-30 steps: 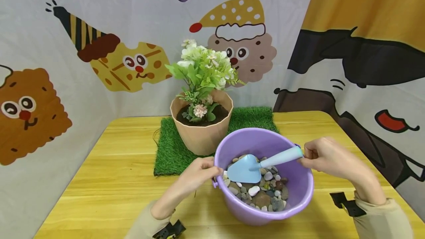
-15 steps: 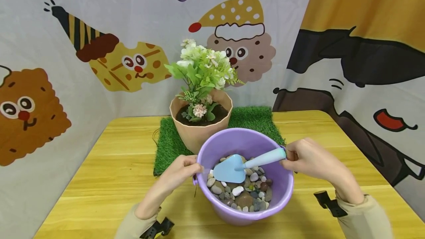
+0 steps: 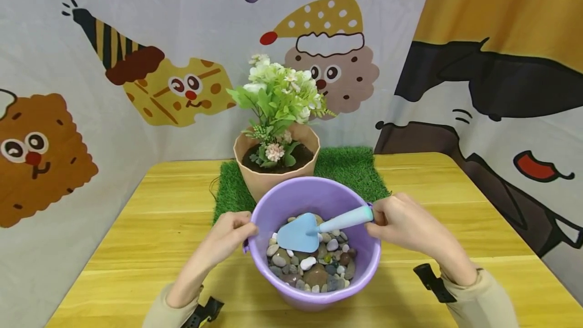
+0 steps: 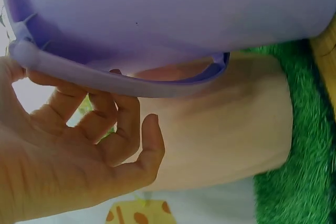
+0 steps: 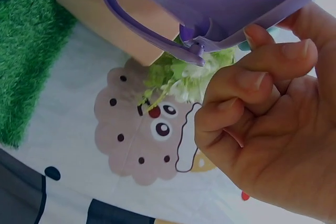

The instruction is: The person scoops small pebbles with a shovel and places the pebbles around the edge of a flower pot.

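A purple bucket (image 3: pixel 314 194) stands at the front of the table, between my two hands. Inside lie several pebbles (image 3: pixel 316 275), and a light blue trowel (image 3: pixel 298 234) rests on them with its handle leaning against the right rim. My left hand (image 3: pixel 227 234) pinches the bucket's left rim between thumb and fingers. On the opposite side, my right hand (image 3: pixel 407 224) grips the right rim close by the trowel's handle end. In the left wrist view the bucket's handle (image 4: pixel 142 85) hangs down behind, running along the left fingers.
Behind the bucket, a beige flowerpot (image 3: pixel 257 181) holds a leafy plant (image 3: pixel 282 100) with white and pink flowers. It stands on a green turf mat (image 3: pixel 350 166) on the wooden table (image 3: pixel 150 227). A cartoon-printed cloth (image 3: pixel 191 9) hangs behind the table.
Both hands have moved the bucket to the left, with the pebbles and trowel inside. It now overlaps the front of the flowerpot in the head view.
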### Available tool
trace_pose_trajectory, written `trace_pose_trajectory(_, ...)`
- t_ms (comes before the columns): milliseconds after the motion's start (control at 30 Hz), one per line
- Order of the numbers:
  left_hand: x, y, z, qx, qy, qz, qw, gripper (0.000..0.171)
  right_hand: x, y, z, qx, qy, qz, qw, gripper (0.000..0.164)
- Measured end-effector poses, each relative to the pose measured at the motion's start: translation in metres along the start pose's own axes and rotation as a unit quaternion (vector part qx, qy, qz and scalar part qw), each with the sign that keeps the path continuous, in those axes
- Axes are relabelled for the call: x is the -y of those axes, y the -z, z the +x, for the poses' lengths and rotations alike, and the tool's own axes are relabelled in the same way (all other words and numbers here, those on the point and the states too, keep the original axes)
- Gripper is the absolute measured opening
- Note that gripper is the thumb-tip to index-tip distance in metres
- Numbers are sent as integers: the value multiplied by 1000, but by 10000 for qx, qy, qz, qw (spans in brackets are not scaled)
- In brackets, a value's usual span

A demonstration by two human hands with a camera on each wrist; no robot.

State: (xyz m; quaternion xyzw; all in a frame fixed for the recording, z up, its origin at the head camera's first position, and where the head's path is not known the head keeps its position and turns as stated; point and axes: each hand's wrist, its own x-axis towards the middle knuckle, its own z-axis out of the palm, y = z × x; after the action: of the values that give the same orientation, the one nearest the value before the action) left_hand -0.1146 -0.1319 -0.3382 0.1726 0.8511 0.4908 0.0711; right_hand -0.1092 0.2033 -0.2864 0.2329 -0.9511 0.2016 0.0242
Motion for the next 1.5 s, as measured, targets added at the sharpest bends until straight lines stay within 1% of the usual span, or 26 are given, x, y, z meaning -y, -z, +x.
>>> trace_pose_trajectory(100,-1,1,-2,-335,68,261,9991,25,4,-3,2,37,121,61,9999,32)
trace_pose_trajectory(200,-3,2,-2,-554,144,493,9971,27,6,-5,3,96,219,118,9996,32)
trace_pose_trajectory(300,-9,1,1,-727,511,785,9929,26,5,-4,4,195,331,160,9991,32)
trace_pose_trajectory(367,-15,-2,4,-890,729,1036,9879,22,4,-2,5,269,388,123,9988,33)
trace_pose_trajectory(433,-20,-5,7,-1092,898,1301,9814,15,4,0,5,347,417,-25,9985,36)
trace_pose_trajectory(467,-21,-6,8,-1195,904,1417,9785,14,6,1,5,364,405,-182,9983,37)
trace_pose_trajectory(500,-23,-7,9,-1294,882,1541,9756,14,8,3,5,324,429,-384,9978,37)
trace_pose_trajectory(567,-25,-9,10,-1475,824,1820,9687,19,15,4,4,32,583,-896,9943,37)
trace_pose_trajectory(600,-26,-10,11,-1540,790,1945,9655,21,20,5,5,-191,683,-1214,9901,36)
trace_pose_trajectory(633,-27,-11,11,-1598,760,2058,9625,22,25,4,5,-475,802,-1530,9838,35)
trace_pose_trajectory(700,-28,-13,12,-1725,710,2278,9557,22,33,1,9,-1081,1182,-2075,9650,33)
trace_pose_trajectory(767,-28,-15,12,-1821,696,2400,9510,21,40,-5,15,-1481,1535,-2496,9446,33)
trace_pose_trajectory(800,-28,-15,11,-1859,701,2437,9493,19,44,-8,19,-1550,1679,-2666,9363,34)
trace_pose_trajectory(867,-27,-15,10,-1855,740,2484,9479,17,47,-16,25,-1532,1961,-2923,9234,37)
trace_pose_trajectory(933,-27,-15,9,-1797,783,2492,9484,16,50,-24,30,-1406,2121,-3162,9139,35)
trace_pose_trajectory(1000,-26,-15,8,-1732,810,2505,9490,15,52,-32,33,-1340,2257,-3359,9046,30)
trace_pose_trajectory(1133,-26,-16,8,-1653,829,2497,9505,15,52,-44,39,-1344,2531,-3541,8902,20)
trace_pose_trajectory(1200,-26,-16,8,-1649,838,2503,9504,15,50,-50,41,-1338,2652,-3584,8851,21)
trace_pose_trajectory(1300,-25,-16,9,-1634,857,2462,9515,15,49,-53,43,-1311,2748,-3677,8787,30)
trace_pose_trajectory(1400,-25,-16,9,-1616,875,2422,9527,15,49,-51,43,-1215,2726,-3733,8784,26)
trace_pose_trajectory(1500,-25,-16,9,-1604,893,2387,9536,15,50,-42,43,-1080,2616,-3799,8807,20)
